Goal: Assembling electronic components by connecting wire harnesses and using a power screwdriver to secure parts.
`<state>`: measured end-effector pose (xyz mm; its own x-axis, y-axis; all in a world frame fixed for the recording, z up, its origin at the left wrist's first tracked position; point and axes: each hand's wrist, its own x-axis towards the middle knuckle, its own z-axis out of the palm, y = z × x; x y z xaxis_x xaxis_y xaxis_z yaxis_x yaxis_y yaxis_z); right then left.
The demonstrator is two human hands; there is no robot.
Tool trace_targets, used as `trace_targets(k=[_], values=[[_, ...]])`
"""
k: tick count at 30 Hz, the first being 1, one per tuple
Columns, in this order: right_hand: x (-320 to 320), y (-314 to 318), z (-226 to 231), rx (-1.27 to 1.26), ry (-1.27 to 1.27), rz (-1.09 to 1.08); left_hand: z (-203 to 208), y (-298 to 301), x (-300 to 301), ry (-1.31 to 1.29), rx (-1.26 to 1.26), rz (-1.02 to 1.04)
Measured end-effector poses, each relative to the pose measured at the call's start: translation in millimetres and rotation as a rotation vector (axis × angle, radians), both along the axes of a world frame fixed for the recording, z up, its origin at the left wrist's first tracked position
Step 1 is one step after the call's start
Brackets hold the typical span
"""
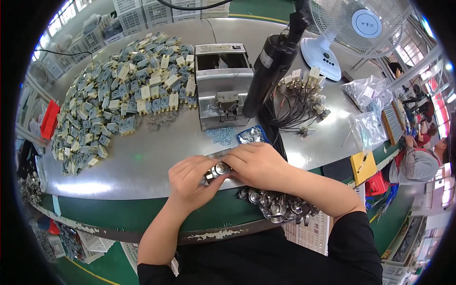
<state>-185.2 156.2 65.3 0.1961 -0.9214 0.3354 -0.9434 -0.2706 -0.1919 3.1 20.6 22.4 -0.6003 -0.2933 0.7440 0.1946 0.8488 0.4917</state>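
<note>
Just in front of me, my left hand (192,179) and my right hand (254,164) close from both sides around a small round shiny metal part (220,169). A flat metal edge shows behind it between the hands; the fingertips hide much of both. Beyond the hands lie loose bluish screws (221,136) and a blue tray (257,129) of small metal pieces. Close to my right forearm is a heap of round metal parts (280,208) at the front edge.
A boxy metal machine (225,78) stands ahead, beside a hanging black cylindrical tool (273,66). Grey-and-cream blocks (128,80) are piled left. Wired blocks (306,92), a white fan (320,57), plastic bags (370,130) and a yellow notebook (364,167) lie right. A co-worker (413,161) sits far right.
</note>
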Motion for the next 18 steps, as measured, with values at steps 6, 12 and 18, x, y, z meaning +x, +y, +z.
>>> trace_targets(k=[6,12,18], values=[[-54.0,8.5,15.4,-0.414,0.188,0.286,14.6,6.1,-0.2,0.089,0.043,-0.103],[-190.3,13.3,28.9,-0.54,0.11,-0.954,1.3,-9.8,-0.8,0.017,0.176,-0.326],[-196.3,29.5,9.0,-0.667,0.112,-0.964,-11.0,-6.8,-1.6,0.04,0.224,-0.442]])
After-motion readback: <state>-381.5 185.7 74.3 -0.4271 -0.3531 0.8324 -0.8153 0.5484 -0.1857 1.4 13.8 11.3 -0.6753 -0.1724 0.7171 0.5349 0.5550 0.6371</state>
